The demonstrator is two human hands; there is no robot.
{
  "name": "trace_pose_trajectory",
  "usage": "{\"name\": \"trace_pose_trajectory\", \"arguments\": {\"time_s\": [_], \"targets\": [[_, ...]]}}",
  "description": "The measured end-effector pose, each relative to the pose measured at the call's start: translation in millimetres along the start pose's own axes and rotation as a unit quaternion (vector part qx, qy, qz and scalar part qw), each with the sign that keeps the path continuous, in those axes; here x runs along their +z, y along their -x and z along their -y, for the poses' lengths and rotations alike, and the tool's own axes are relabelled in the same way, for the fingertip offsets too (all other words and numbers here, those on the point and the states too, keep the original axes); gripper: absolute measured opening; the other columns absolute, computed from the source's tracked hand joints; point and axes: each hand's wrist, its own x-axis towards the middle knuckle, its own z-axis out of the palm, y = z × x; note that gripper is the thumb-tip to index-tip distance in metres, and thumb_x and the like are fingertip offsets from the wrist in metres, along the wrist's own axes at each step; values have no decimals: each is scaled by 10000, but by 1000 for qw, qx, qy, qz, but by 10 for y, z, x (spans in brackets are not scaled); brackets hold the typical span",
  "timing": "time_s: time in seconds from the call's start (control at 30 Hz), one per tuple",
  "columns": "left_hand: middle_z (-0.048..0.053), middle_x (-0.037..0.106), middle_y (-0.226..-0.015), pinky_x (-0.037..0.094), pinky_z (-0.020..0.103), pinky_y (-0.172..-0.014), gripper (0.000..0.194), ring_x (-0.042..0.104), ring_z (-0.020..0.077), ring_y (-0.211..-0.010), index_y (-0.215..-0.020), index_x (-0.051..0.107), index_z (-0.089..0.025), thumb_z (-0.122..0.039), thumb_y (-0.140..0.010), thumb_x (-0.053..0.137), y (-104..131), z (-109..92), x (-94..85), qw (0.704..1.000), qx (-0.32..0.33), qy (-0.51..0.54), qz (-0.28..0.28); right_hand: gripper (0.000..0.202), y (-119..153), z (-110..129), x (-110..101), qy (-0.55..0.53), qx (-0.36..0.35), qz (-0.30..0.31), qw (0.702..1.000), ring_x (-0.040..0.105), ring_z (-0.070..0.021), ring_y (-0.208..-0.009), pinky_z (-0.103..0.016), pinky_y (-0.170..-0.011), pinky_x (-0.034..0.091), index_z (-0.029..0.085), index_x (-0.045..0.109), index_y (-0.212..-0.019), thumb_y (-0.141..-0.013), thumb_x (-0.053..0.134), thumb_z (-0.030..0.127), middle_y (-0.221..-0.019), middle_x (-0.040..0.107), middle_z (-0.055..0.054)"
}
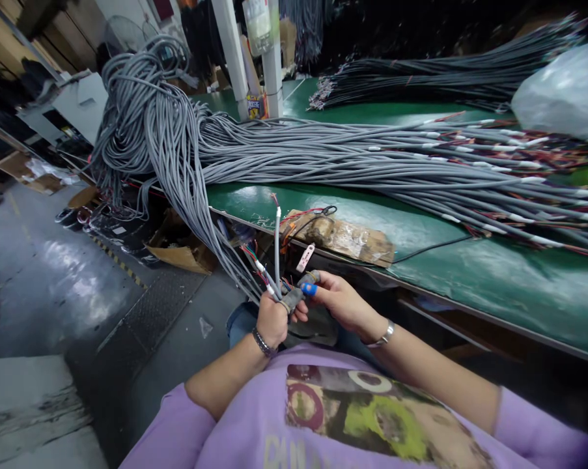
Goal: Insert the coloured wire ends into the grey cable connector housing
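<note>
Cables (132,111), grey and looped in a thick heap, hang over the left part of the green table (469,286), near an open carton (189,251) on the floor. A strand of them slopes down rightward to the left hand (273,320), its fingers closed around the ends; above the grip, coloured wires (266,280) poke out past white bands, and one cable end (277,244) stands nearly upright. A grey cover sheathes the left thumb. Just beyond the hands is a pale tag (305,258). The right hand (345,303), blue tape (309,288) around its thumb, has thumb and index finger bent close together beside the left; whether they pinch a wire cannot be told. Further right, a wooden piece (372,244) lies at the table's near edge, more cables stretch behind it toward frayed ends, and a plastic bag (564,91) sits at the far right.
</note>
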Motion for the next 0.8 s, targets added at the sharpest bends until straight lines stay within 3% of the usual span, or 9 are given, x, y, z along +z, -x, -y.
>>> {"name": "trace_pose_trajectory", "arguments": {"time_s": [0.2, 0.43, 0.57, 0.8], "targets": [[20, 610, -485, 285, 179, -348, 324, 548, 102, -368, -607, 557, -139, -424, -688, 687, 14, 29, -40, 998, -20, -33, 43, 217, -33, 40, 38, 71, -30, -20, 997, 538, -134, -514, -280, -533, 437, 209, 585, -701, -722, 701, 391, -561, 602, 7], [9, 602, -484, 297, 186, -367, 352, 527, 92, -369, -630, 553, -143, -465, -677, 687, 26, 69, -2, 999, 20, -7, -40, 289, 0, 102, 142, 101, -21, -59, 993, 504, -120, -492, -268, -509, 417, 201, 535, -672, -712, 679, 448, -529, 559, 22], [11, 595, -483, 282, 191, -366, 367, 521, 90, -367, -615, 551, -142, -480, -688, 673, 28, 42, 21, 998, 27, 4, -54, 242, -21, 4, 145, 43, 20, -111, 993, 450, -91, -459, -241, -478, 368, 188, 513, -626, -694, 670, 358, -499, 502, 40], [8, 608, -500, 293, 195, -358, 348, 529, 96, -362, -655, 580, -143, -472, -690, 686, 130, 32, 12, 999, 10, -13, 30, 205, -153, -87, 7, -43, 57, -194, 978, 369, -62, -441, -209, -449, 319, 183, 471, -539, -628, 641, 253, -475, 431, 62]]}}
